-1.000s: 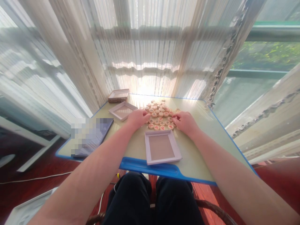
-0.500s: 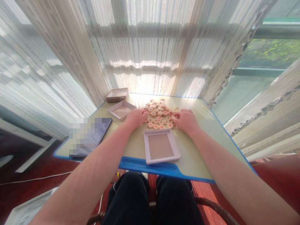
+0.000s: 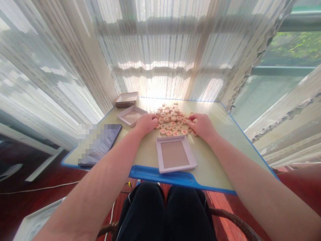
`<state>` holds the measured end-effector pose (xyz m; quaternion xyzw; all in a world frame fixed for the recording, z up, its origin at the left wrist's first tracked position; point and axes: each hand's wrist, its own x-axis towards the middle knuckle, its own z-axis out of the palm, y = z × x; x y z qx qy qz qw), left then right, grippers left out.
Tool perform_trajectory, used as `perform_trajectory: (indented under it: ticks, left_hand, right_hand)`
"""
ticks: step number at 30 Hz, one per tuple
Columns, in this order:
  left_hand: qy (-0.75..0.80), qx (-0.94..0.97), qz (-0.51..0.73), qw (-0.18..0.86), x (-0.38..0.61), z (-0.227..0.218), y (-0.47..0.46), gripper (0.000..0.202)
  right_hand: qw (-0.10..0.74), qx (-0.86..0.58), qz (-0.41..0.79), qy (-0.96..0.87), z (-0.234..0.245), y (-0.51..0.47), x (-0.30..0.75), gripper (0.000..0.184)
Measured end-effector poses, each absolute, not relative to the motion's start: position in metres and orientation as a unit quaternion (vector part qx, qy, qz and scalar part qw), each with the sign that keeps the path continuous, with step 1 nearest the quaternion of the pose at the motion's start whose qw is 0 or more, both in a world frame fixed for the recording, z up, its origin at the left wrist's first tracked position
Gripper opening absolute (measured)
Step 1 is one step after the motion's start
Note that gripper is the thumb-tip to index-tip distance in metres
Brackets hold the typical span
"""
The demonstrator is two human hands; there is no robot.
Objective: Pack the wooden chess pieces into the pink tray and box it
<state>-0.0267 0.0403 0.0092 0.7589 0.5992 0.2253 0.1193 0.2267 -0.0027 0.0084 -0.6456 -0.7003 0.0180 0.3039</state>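
Note:
Round wooden Chinese chess pieces (image 3: 173, 118) with red and dark characters lie in a heap, with looser rows at the near side. At the heap's left edge, my left hand (image 3: 147, 123) rests with curled fingers beside the pieces; its fingertips are partly hidden, so what they hold cannot be seen. My right hand (image 3: 202, 126) is at the right edge, thumb and fingers closed round a piece among others there. Just in front of the rows lies a shallow pale box lid or tray (image 3: 159, 154), its inside showing bare brown board.
A second shallow tray (image 3: 120, 115) lies behind my left hand, and stacked boxes (image 3: 126, 98) stand in the far left corner. A dark tablet-like device (image 3: 110, 142) lies at left. The table (image 3: 220, 160) has a blue rim; curtains hang behind it.
The view has shifted slightly, moving the whole scene a little right and up. Near the right hand, several pieces are now more uncovered and sit slightly further apart. The tray stays put.

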Motion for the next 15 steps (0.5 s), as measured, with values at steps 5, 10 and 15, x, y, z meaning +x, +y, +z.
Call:
perform_trajectory:
  ticks: [5, 10, 15]
  left_hand:
    - [0.6, 0.763, 0.214, 0.114, -0.0262, 0.0102, 0.0397, 0.029]
    - [0.606, 0.761, 0.199, 0.117, -0.0248, 0.0137, 0.0367, 0.029]
    - [0.605, 0.763, 0.199, 0.113, -0.0247, 0.0144, 0.0346, 0.03]
  right_hand:
    - [0.3, -0.624, 0.003, -0.721, 0.009, -0.0045, 0.2262, 0.016]
    - [0.333, -0.577, -0.003, -0.746, 0.0083, -0.0054, 0.2261, 0.021]
    - [0.364, -0.543, 0.032, -0.756, 0.0105, -0.0113, 0.22, 0.022]
